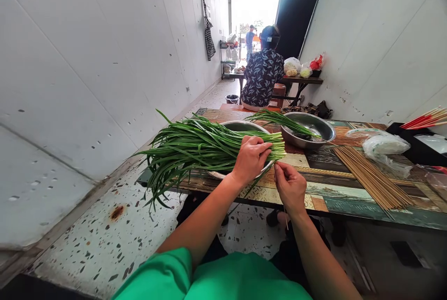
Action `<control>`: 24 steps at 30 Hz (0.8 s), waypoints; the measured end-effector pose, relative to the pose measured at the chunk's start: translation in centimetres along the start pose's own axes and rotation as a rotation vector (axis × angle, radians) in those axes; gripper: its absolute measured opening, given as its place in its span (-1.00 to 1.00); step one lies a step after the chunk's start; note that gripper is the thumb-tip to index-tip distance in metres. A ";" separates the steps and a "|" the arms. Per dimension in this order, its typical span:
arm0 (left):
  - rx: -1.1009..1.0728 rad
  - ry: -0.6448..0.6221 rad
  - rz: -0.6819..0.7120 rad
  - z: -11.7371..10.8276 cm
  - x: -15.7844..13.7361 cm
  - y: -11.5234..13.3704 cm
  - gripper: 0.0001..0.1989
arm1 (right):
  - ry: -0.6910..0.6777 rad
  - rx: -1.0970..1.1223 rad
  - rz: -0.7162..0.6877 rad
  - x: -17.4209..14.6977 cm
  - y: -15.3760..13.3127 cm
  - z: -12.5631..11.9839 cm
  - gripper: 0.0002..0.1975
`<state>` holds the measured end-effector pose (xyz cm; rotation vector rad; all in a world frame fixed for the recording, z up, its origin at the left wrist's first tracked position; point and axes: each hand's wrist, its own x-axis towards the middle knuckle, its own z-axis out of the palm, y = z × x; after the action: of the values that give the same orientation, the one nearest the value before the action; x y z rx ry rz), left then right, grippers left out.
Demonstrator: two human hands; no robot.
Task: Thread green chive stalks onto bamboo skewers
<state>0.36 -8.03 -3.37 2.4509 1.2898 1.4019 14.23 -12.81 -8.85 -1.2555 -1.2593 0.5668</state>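
Observation:
A large bunch of garlic chives [195, 144] lies across a metal bowl [240, 125], leaves hanging off to the left and pale cut ends to the right. My left hand [252, 156] is closed over the bunch near those ends, fingers curled on the stalks. Just right of it, my right hand [290, 186] is closed in a pinch beside the cut ends. A thin bamboo skewer [287, 220] sticks out below that palm; its upper part is hidden by the hand. One loose chive leaf [254, 185] droops between my hands over the table edge.
A second metal bowl [310, 141] holds a smaller bundle of chives [279, 118]. Bamboo skewers [375, 179] lie fanned on the patterned table [352, 202], near a plastic bag [386, 144] and a black box [424, 144] with red-tipped sticks. A person [264, 76] sits ahead, back turned.

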 end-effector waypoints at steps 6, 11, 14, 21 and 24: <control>0.009 -0.035 -0.019 0.0 0.1 0.0 -0.77 | -0.012 0.011 0.008 0.0 0.1 0.0 -0.67; 0.039 -0.080 -0.038 0.1 0.0 0.0 -0.75 | -0.026 0.005 -0.003 -0.1 0.3 0.0 -0.68; 0.068 -0.092 -0.042 0.0 0.0 0.2 -0.75 | -0.015 -0.015 -0.029 -0.1 0.5 -0.1 -0.67; 0.107 -0.091 -0.012 0.0 -0.2 0.3 -0.75 | -0.010 -0.061 -0.055 -0.1 0.8 -0.1 -0.64; 0.104 -0.093 -0.015 0.0 -0.3 0.3 -0.74 | 0.008 -0.067 -0.057 -0.1 0.8 -0.1 -0.63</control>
<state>0.50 -8.40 -3.43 2.5328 1.3912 1.2315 14.56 -12.74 -9.64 -1.2724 -1.3123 0.4817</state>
